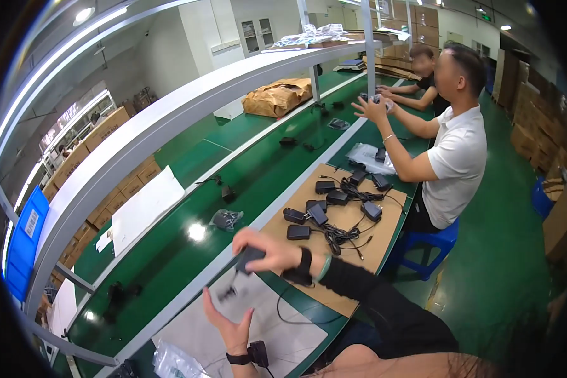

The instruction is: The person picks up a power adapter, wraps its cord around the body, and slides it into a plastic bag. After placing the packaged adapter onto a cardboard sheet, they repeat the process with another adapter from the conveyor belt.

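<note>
I have the fingers of my right hand (261, 250) closed around a black adapter (250, 259), held above the pale sheet (274, 324) on the tabletop (317, 309). Just below it hangs a dark, blurred piece (227, 293); I cannot tell whether it is cord or plug. My left hand (229, 329) is near, its fingers spread and thumb apart, with nothing in its grasp. Both my wrists wear black bands. Beside my left wrist, a clear plastic bag (175, 360) lies at the sheet's edge. Past my right forearm, a brown cardboard sheet (389, 223) carries a cluster of black adapters with cords (337, 198). Across the rail, a wrapped dark item (225, 219) lies on the green surface. Further right, a co-worker in a white shirt (460, 148) sits on a blue stool (429, 249), both hands around a small item.
</note>
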{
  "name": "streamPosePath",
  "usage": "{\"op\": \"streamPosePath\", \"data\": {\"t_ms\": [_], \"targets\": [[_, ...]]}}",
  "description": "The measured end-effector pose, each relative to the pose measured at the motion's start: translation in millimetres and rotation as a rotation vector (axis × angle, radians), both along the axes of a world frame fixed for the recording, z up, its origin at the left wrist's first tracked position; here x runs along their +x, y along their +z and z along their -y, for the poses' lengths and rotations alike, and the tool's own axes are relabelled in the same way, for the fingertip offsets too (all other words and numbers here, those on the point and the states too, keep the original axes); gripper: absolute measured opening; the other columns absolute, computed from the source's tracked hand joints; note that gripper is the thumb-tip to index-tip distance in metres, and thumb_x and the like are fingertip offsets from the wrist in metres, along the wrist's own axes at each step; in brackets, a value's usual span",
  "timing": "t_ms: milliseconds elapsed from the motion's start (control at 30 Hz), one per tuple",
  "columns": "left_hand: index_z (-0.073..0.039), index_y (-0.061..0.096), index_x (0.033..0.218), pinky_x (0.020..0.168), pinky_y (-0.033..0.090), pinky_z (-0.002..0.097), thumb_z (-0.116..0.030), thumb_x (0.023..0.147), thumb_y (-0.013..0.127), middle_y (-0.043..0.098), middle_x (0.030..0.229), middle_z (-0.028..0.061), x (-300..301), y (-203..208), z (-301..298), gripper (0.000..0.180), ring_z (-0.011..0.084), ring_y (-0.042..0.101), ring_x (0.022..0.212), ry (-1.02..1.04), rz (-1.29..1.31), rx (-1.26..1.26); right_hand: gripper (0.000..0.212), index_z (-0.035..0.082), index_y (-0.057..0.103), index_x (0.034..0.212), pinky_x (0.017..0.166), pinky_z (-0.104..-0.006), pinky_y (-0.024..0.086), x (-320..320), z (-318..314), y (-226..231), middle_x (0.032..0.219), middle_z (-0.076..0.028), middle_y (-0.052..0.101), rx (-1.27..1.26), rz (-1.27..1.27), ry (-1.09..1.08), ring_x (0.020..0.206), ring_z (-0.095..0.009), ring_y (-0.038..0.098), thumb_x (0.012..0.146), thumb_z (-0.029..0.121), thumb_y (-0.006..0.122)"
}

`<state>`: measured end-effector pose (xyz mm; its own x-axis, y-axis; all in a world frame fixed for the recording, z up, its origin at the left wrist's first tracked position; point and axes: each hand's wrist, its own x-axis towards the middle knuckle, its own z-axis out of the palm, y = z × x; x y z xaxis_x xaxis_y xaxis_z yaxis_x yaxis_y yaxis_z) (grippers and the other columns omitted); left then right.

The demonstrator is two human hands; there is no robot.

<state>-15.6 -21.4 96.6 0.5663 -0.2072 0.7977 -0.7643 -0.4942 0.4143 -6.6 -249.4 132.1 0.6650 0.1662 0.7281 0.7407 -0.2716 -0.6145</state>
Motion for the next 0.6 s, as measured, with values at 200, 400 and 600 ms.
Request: {"op": "streamPosePath", "data": {"t_ms": [200, 400, 600], "targets": [[-0.004, 0.046, 0.109, 0.059, 0.041, 0.0277, -0.013, 0.083, 0.061, 0.050, 0.068, 0.0022, 4, -84, -25, 0.032, 0.0132, 0.048, 0.061, -0.538, -1.368, -0.154, 0.044, 0.005, 0.046, 0.116, 0.094, -0.0327, 0.037, -12, -50, -66, 0.121, -0.009, 0.047, 0.496, -0.322, 0.200, 0.111, -0.023, 0.046, 0.075, 0.013, 0.061], [-0.006, 0.046, 0.105, 0.051, 0.034, 0.0261, -0.016, 0.090, 0.051, 0.042, 0.066, -0.0001, 2, -87, -22, 0.019, 0.0093, 0.036, 0.053, -0.791, -1.257, -0.836, 0.040, 0.011, 0.040, 0.125, 0.090, -0.0310, 0.042, -7, -49, -100, 0.124, -0.009, 0.047, 1.234, -0.639, 0.488, 0.107, -0.020, 0.051, 0.087, 0.015, 0.053], [-0.007, 0.045, 0.105, 0.052, 0.034, 0.0261, -0.020, 0.094, 0.046, 0.040, 0.069, -0.0008, -6, -84, -4, 0.018, 0.0087, 0.033, 0.054, -0.618, -1.183, -0.943, 0.030, 0.016, 0.041, 0.122, 0.076, -0.0277, 0.047, -3, -52, -115, 0.114, -0.007, 0.052, 1.358, -0.791, 0.691, 0.095, -0.015, 0.056, 0.093, 0.019, 0.048]]}}
